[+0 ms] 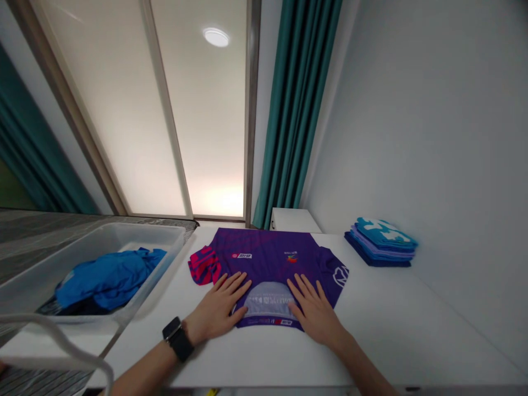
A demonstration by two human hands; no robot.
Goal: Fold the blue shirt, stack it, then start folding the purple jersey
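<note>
A purple jersey (264, 250) lies spread on the white table, its neck end toward me and one red-patterned sleeve (205, 265) out to the left. The light grey inside of its back, with printed text, shows at the near edge. My left hand (220, 302) rests flat on the jersey's near left part, fingers spread, a black watch on the wrist. Opposite it, my right hand (313, 308) lies flat on the near right part, fingers apart. Neither hand grips the cloth.
At the right stands a stack of folded blue and purple clothes (381, 242) on the white table (412, 324). A clear plastic bin (173, 236) at the left holds crumpled blue clothing (107, 278). Behind the table are a white cabinet (295, 220) and a teal curtain (297, 110).
</note>
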